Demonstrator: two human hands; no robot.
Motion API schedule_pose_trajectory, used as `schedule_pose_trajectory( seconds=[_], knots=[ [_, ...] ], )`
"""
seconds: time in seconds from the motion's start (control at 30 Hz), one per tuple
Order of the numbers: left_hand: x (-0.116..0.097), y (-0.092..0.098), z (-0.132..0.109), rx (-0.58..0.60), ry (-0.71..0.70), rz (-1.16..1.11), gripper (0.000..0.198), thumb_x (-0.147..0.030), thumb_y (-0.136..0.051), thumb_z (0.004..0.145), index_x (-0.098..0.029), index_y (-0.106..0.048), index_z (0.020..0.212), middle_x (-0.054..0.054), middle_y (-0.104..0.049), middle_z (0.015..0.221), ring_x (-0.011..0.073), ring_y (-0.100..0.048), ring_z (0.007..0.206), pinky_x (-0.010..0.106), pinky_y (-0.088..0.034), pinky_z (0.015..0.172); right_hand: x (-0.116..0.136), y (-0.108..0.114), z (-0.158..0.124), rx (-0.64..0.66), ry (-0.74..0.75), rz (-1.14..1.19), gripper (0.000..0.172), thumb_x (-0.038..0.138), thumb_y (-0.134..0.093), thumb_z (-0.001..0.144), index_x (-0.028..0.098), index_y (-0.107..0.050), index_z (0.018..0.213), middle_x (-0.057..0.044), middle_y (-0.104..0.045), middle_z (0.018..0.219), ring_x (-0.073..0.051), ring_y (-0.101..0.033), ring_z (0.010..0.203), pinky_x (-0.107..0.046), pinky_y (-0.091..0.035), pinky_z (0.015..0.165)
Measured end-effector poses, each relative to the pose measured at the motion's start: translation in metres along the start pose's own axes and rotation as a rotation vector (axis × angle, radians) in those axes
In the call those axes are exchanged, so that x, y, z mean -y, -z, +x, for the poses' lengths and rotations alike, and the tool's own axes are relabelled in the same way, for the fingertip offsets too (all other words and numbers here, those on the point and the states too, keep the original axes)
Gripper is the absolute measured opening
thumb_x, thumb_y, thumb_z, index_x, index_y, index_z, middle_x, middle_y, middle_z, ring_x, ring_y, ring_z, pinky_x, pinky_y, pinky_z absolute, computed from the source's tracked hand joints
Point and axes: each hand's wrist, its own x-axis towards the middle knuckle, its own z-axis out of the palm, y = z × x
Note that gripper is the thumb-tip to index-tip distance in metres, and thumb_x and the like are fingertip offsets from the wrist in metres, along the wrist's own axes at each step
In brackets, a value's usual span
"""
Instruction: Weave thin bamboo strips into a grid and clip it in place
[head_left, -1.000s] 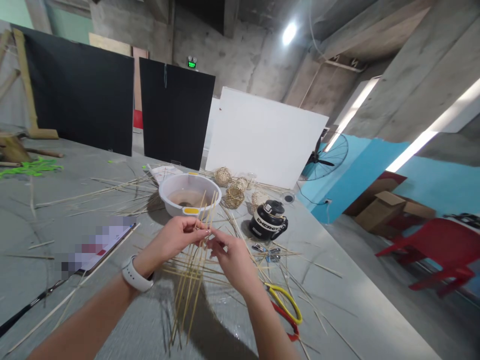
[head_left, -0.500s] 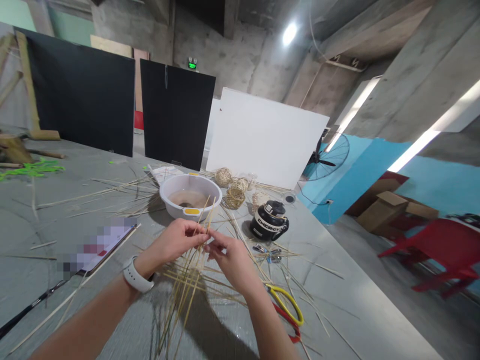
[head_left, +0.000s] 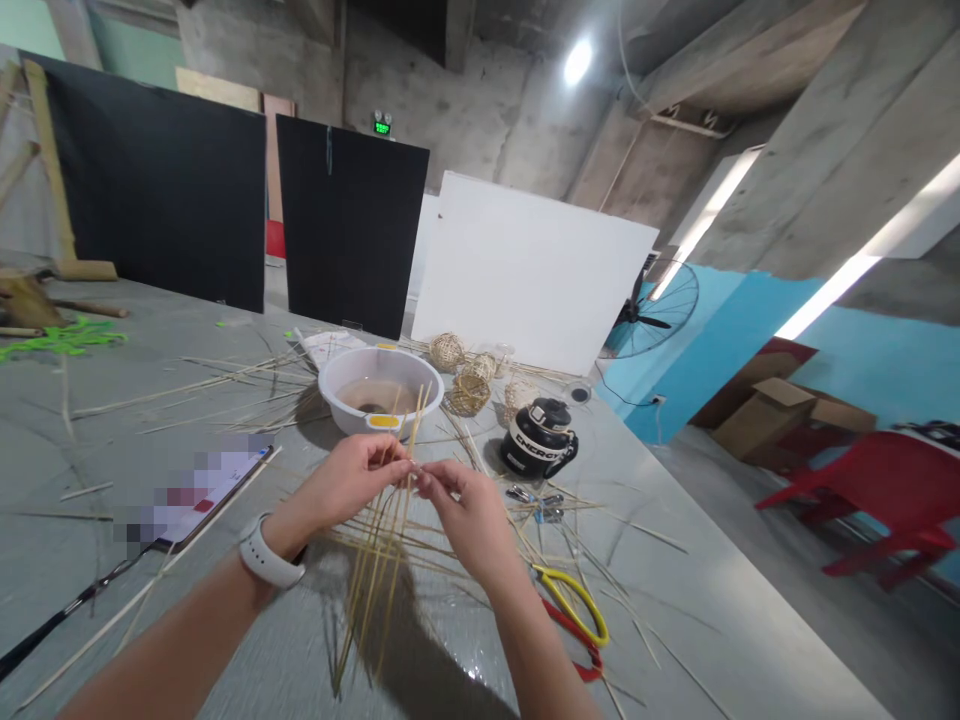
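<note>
Thin tan bamboo strips (head_left: 373, 580) run in a loose bundle through both hands, their lower ends fanning out toward me and a few tips standing up before the basin. My left hand (head_left: 367, 475), with a white watch band on its wrist, pinches the strips between thumb and fingers. My right hand (head_left: 461, 505) is closed in a pinch on the strips just beside it, the fingertips of both hands almost meeting. Exactly where the strips cross is hidden behind the fingers. A white basin (head_left: 337, 400) of cloudy water stands just beyond the hands.
Woven balls (head_left: 447, 351) lie behind the basin. A black jug (head_left: 538, 440) and metal clips (head_left: 550, 508) stand to the right, near scissors (head_left: 577, 605) with yellow and red handles. A phone (head_left: 214, 495) lies left. Loose strips cover much of the grey table (head_left: 712, 610).
The bundle's lower ends have swung slightly, and the upright tips have shifted a little left. Both hands keep their pinch, with the right fingers slightly repositioned.
</note>
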Motion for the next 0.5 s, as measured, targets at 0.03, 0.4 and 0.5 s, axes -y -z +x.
schedule_pose_trajectory(
  seconds=[0.03,0.4,0.5],
  knots=[
    [-0.001,0.001,0.0,-0.012,0.013,-0.013,0.025,-0.04,-0.056,0.083,-0.017,-0.062,0.077,0.001,-0.066,0.074,0.0176,-0.062,0.073,0.028,-0.047,0.07,-0.001,0.0,0.0,-0.009,-0.006,-0.016,0.019,0.022,-0.052,0.089,0.018,-0.069,0.082,-0.003,-0.072,0.076,-0.017,-0.064,0.071,-0.026,-0.044,0.066],
    [-0.01,0.005,-0.008,-0.124,-0.024,-0.144,0.026,-0.042,-0.058,0.085,-0.018,-0.057,0.076,0.0,-0.063,0.072,0.0142,-0.06,0.069,0.027,-0.051,0.07,0.01,0.008,-0.01,-0.102,0.071,-0.125,0.019,0.021,-0.044,0.093,0.019,-0.062,0.087,-0.004,-0.071,0.083,-0.018,-0.063,0.075,-0.026,-0.042,0.069],
    [-0.011,0.003,-0.008,-0.128,-0.002,-0.158,0.026,-0.042,-0.058,0.085,-0.017,-0.057,0.076,0.0,-0.063,0.072,0.0138,-0.06,0.067,0.027,-0.052,0.067,0.01,0.007,-0.01,-0.11,0.088,-0.2,0.02,0.02,-0.043,0.094,0.019,-0.062,0.086,-0.006,-0.071,0.085,-0.019,-0.063,0.076,-0.026,-0.041,0.069]
  ],
)
